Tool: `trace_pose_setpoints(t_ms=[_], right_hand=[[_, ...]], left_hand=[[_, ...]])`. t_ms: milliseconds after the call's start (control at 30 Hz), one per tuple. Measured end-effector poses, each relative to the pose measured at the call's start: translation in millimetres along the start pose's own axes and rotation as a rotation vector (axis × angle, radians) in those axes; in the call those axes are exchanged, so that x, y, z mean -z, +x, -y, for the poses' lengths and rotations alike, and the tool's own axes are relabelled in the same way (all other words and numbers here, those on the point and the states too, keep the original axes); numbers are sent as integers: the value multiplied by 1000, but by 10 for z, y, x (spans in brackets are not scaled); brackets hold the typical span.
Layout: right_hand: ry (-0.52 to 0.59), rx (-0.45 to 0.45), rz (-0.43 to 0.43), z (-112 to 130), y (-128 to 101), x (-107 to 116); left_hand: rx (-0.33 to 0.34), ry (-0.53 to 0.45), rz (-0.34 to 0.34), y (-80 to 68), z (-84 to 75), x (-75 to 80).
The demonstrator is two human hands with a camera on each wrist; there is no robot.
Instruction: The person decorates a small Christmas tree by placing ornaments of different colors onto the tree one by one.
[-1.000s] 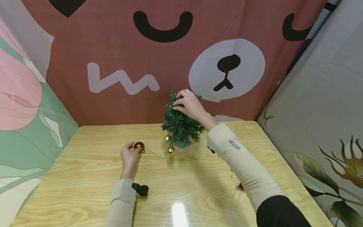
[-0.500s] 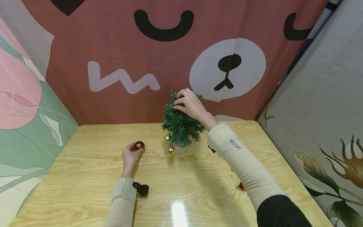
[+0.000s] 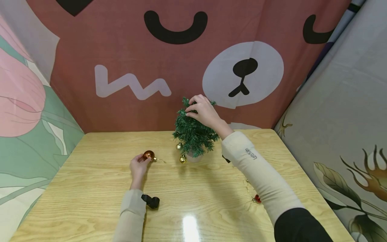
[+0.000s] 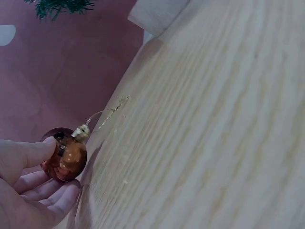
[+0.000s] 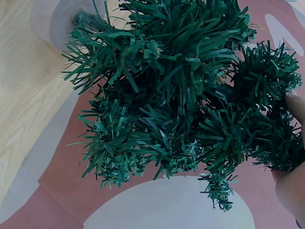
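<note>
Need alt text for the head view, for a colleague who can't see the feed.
A right hand grips the top of a small green tree on a wooden table, while the left hand holds a red bauble. Two gold baubles hang low on the tree; a bear-face cloth hangs behind.

A dark green little tree (image 3: 193,136) carries two gold baubles (image 3: 182,159) low on its left side, and a shiny copper-red bauble (image 3: 148,155) with a gold cap and thread sits beside it over the pale yellow, wood-grained tabletop (image 3: 90,188). The backdrop cloth (image 3: 121,50) is dusty red-brown with a black smile, a white zigzag and a white muzzle patch with a black nose; the side cloths show pink and mint green at left, grey with brown flowers at right. Both sleeves (image 3: 257,168) are cream, and a small red thing (image 3: 257,199) by the right one may be another bauble
</note>
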State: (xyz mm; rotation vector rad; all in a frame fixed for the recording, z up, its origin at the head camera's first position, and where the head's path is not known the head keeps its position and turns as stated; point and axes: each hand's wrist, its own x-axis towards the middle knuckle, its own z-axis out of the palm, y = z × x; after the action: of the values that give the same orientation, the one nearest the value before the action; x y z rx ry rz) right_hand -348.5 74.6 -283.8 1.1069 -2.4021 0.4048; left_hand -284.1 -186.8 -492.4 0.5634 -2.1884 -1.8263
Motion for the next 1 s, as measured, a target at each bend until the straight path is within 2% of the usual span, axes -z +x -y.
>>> trace_pose_setpoints(t_ms=[233,567,733,767,867,1000], right_hand=[[7,-1,-6,-19,-7,4],[4,0,-10,-39,-12,0],[10,-3,-9,-30,-10,-1],[10,-2,-8,-28,-9,-2],[12,-2,-10,-26,-5,-6],[12,-1,-12,-29,3,-14]], left_hand=[[47,-142,-36,-30,-31,-18],[98,-359,-34,-100,-141,-32],[72,-459,-12,-126,-158,-62],[64,-477,-7,-128,-153,-71],[15,-612,47,-42,2,-99],[8,-705,89,24,100,-128]])
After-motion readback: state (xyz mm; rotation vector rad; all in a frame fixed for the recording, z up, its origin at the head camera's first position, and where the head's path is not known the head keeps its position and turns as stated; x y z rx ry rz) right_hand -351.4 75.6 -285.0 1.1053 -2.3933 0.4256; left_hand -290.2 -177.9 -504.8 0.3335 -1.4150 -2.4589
